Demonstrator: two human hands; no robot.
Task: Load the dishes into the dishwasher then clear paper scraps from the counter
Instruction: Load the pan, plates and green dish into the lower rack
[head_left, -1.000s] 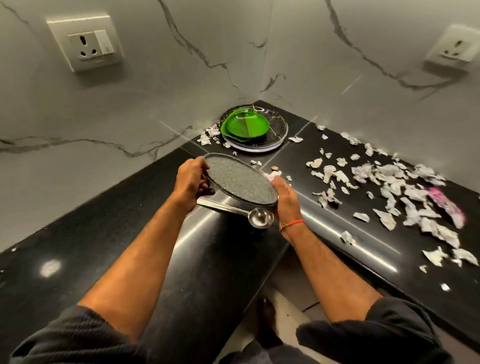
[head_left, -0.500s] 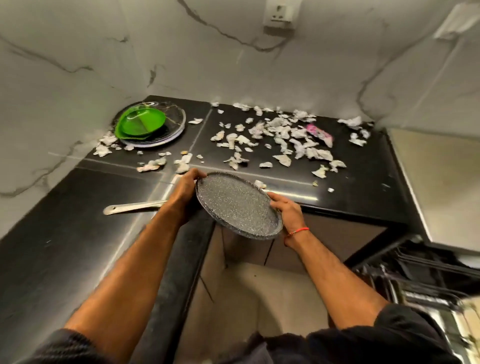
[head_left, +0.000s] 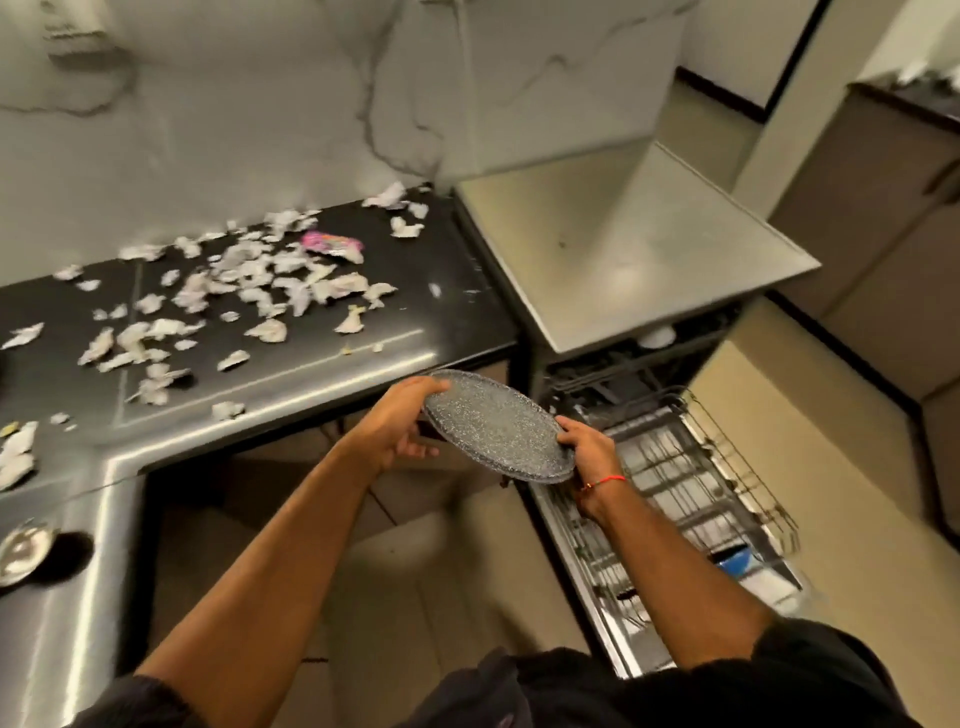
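A round grey speckled plate (head_left: 496, 423) is held in the air between both hands, tilted so its far-left edge sits higher than its near-right edge. The left hand (head_left: 397, 431) grips the plate's upper left rim, thumb lying over the top edge and fingers curled underneath. The right hand (head_left: 589, 447) clasps the lower right rim, fingers bent over the edge; a red thread (head_left: 602, 482) circles that wrist.

Just below and beyond the right hand lies the pulled-out lower rack (head_left: 691, 478) of the open dishwasher (head_left: 623, 260), its wire tines bare under the plate. Toward the person from that hand, at the rack's near end, something blue (head_left: 735, 558) sits in the rack, too blurred to name. A small white item (head_left: 657, 336) shows inside the machine's opening, beyond the right hand.

To the left of the left hand and farther off runs the black counter (head_left: 457, 291), which bends round toward the person on the far left. Torn paper scraps (head_left: 260, 291) are strewn over it, well apart from both hands, and a pink wrapper (head_left: 332, 244) lies among them near the marble wall (head_left: 260, 114). At the far left edge, nearer the person than the left hand, a shiny metal bowl (head_left: 23, 551) of a ladle rests on the counter
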